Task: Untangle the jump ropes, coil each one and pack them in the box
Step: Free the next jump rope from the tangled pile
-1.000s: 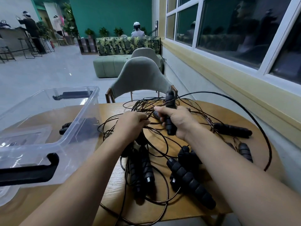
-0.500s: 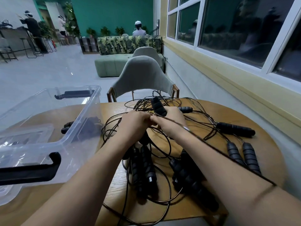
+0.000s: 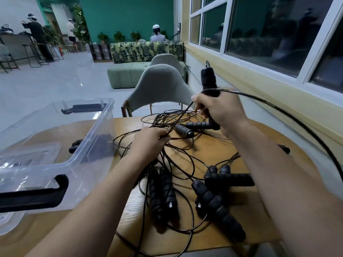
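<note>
A tangle of black jump ropes [image 3: 185,164] with ribbed foam handles covers the round wooden table [image 3: 259,229]. My right hand [image 3: 221,110] grips one handle [image 3: 208,80] upright, raised above the pile, and its cord arcs off to the right. My left hand [image 3: 148,143] is closed on a bunch of cords at the pile's left side. A clear plastic box [image 3: 55,145] with black latches stands on the left, with dark handles visible through its wall. Several loose handles [image 3: 217,201] lie near the front edge.
A grey chair [image 3: 159,86] stands behind the table. A wall with a window [image 3: 269,34] runs close along the right. People stand and sit far back in the room, past a green sofa [image 3: 130,75].
My right hand has lifted the handle up and to the right, away from my left hand, pulling its cord taut and swinging a loop out to the right.
</note>
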A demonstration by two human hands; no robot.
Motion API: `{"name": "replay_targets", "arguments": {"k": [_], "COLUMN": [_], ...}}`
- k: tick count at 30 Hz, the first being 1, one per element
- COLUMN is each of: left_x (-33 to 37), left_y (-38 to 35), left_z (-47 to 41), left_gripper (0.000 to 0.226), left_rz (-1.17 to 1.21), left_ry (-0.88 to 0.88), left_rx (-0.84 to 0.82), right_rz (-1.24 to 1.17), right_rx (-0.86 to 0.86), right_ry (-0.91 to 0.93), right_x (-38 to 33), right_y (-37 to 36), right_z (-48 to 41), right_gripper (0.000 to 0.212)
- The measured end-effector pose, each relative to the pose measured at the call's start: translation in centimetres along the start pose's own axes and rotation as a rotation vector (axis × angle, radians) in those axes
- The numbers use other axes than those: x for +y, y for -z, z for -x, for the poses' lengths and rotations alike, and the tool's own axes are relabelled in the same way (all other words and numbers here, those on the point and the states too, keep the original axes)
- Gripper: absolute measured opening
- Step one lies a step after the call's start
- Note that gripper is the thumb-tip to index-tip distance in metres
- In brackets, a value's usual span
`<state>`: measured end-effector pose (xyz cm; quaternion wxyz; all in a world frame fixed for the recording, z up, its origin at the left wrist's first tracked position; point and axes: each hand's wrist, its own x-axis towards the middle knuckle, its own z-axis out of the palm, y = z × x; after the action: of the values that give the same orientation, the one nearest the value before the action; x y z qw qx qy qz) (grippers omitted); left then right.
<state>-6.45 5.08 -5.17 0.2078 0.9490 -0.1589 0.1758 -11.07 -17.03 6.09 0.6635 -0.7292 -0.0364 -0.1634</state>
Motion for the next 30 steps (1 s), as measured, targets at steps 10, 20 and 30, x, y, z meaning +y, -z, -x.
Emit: {"name": "replay_targets", "arguments": {"k": [10,20,30], "left_x": [0.5,2.1,2.6], "left_y": [0.0,1.2,1.4], "left_z": [-0.2,0.0,0.1], "left_gripper": [0.024,0.026,0.027], "left_rz": [-0.002,-0.055,-0.02], "left_ry": [-0.042,-0.142,-0.168], "left_rx": [0.061,0.081,0.096], "right_rz": [-0.249,0.012,0.183], "right_rx": [0.049,-0.274,-0.181], "right_ry": [-0.181,-0.284,-0.129], "right_x": [2.5,6.5,7.5], "right_y": [0.1,-3.5,-4.6], "right_z": [-0.9,2.2,2.1], "right_gripper": [0.016,0.016,0.007]}}
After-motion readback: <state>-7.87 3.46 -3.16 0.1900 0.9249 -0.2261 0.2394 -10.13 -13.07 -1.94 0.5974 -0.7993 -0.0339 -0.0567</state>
